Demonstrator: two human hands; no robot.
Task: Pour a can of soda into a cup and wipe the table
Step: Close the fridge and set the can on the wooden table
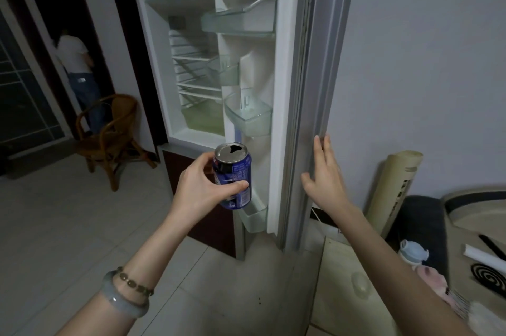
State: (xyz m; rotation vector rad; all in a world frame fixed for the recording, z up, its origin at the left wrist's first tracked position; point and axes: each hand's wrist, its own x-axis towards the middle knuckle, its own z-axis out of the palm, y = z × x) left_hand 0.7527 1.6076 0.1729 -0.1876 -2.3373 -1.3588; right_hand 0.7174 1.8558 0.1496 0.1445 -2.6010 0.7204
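Left hand [201,187] grips an upright, opened blue can [233,175] before the open fridge [175,67]; right hand [324,174], fingers straight, presses the door's [309,83] outer edge.

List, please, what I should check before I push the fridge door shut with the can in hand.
1. Grip: left hand wraps the can: ok.
2. Can upright: near upright: ok.
3. Can sealed: its top shows an open hole, so it could spill: not ok.
4. Push contact: right hand lies flat on the door edge, fingers straight: ok.
5. Door shelves: nothing sticks out: ok.
6. Swing path: whether the can and left hand stand clear of the door: cannot tell.
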